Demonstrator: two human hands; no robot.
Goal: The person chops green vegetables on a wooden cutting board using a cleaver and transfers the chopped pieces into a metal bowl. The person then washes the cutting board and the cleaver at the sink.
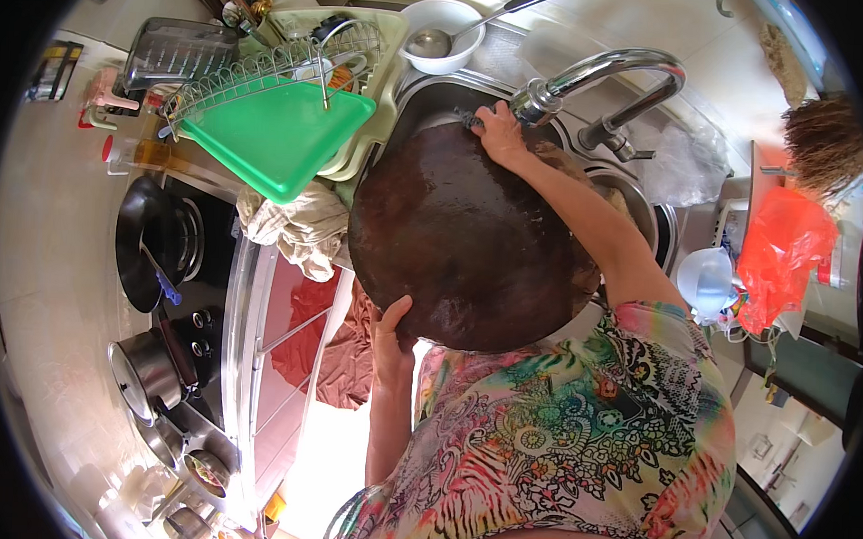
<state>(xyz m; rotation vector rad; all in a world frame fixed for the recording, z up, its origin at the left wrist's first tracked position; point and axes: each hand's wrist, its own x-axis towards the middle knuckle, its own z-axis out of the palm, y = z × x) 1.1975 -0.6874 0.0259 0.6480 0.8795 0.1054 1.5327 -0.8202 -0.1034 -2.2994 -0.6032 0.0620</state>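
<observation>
A large, round, dark brown board (468, 235) with a wet sheen rests over the sink (438, 91), its near edge close to my body. My left hand (395, 336) grips its lower left edge, with the thumb on top and the fingers hidden beneath. At the board's far edge, under the tap head, my right hand (500, 133) holds a dark grey scouring pad (468, 118), partly covered by the fingers. The chrome tap (631, 59) arches over the sink; whether water runs cannot be told.
Left of the sink, a green tray (279, 136) leans by a wire dish rack (267, 71). A cloth (298, 222) hangs at the counter edge. A white bowl (444, 17) holds a ladle. The hob with a wok (143, 245) stands left, red plastic bag (781, 253) right.
</observation>
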